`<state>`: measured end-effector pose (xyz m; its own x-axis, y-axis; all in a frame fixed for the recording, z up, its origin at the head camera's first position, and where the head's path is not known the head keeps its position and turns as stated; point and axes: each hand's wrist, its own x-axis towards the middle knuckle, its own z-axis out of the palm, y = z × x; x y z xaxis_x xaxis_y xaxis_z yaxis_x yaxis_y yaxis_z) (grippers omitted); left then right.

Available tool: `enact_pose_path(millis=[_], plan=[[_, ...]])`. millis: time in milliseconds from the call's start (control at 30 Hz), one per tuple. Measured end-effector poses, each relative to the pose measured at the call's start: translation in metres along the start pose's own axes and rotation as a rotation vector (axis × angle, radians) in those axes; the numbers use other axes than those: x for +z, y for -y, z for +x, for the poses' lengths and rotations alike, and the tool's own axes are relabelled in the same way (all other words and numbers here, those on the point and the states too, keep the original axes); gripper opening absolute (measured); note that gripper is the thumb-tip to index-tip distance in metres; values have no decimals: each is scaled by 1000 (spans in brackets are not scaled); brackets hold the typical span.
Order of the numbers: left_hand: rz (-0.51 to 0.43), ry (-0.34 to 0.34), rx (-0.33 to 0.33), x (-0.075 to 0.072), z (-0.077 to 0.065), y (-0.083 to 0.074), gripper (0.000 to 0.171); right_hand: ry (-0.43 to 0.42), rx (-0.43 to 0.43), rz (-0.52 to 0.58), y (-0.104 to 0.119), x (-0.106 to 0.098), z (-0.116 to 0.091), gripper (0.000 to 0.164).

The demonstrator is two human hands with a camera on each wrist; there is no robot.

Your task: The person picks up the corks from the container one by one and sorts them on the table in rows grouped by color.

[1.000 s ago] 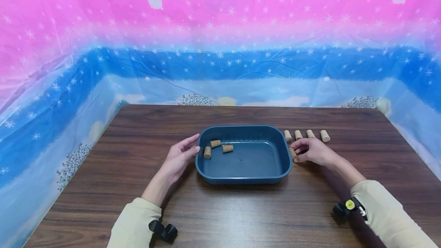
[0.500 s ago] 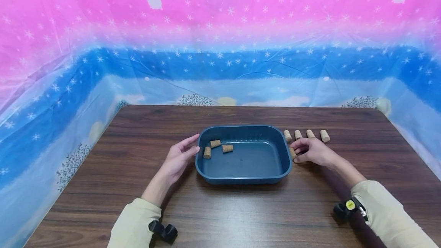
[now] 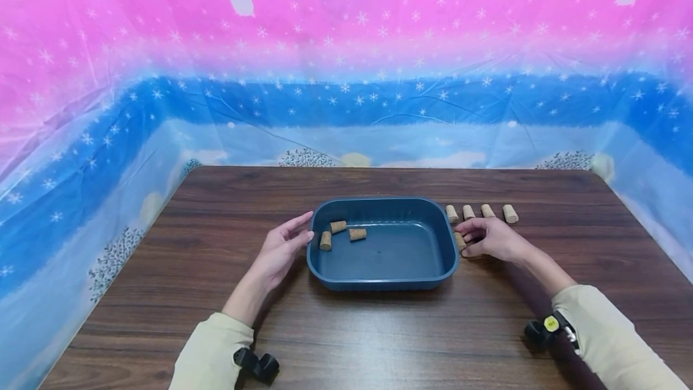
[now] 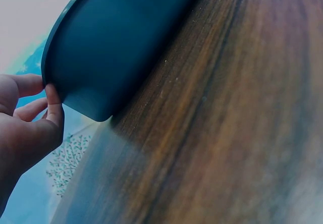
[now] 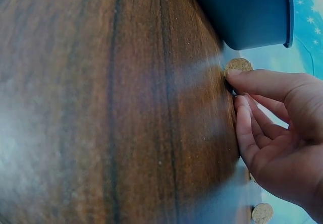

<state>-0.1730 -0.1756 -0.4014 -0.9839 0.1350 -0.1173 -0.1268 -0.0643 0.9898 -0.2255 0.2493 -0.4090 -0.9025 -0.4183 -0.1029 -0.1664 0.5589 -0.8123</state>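
Observation:
A dark blue plastic tub (image 3: 390, 283) stands on the wooden table with three corks inside, including one cork (image 3: 358, 234) near its left half. At the tub's left side, my left hand (image 3: 278, 254) holds the rim with thumb and fingertips, as the left wrist view also shows. My right hand (image 3: 495, 241) is just beyond the right wall. Its thumb and fingers pinch a cork (image 5: 238, 64) close to the table surface, outside the tub; the fingers partly cover it in the head view.
Several more corks stand in a row behind my right hand, the outermost cork (image 3: 510, 213) at the right. The brown table (image 3: 346, 336) has a patterned pink and blue cloth (image 3: 346, 101) hanging around its back and sides.

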Motion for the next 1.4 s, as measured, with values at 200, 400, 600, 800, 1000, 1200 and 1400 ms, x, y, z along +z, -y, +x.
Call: enact_pose_path(millis=[200,400,600,800,1000,1200,1400], plan=[[-1,-3,-1,0,-1,0,49,3,-9,19,-2,-3,-2,53],[8,-2,3,-1,0,0,49,-29,-1,26,-3,-7,-7,51],[3,1,2,-2,0,0,49,-120,35,61,10,-7,-11,48],[-7,5,-1,-1,0,0,49,-215,-5,35,33,-4,-9,43],[-4,7,2,-1,0,0,49,-286,3,-30,58,7,-7,40],[-16,-4,-6,0,0,-1,48,-292,-20,-103,80,23,0,39],[-7,-9,-8,0,0,-1,48,-292,-72,-150,95,41,10,36]])
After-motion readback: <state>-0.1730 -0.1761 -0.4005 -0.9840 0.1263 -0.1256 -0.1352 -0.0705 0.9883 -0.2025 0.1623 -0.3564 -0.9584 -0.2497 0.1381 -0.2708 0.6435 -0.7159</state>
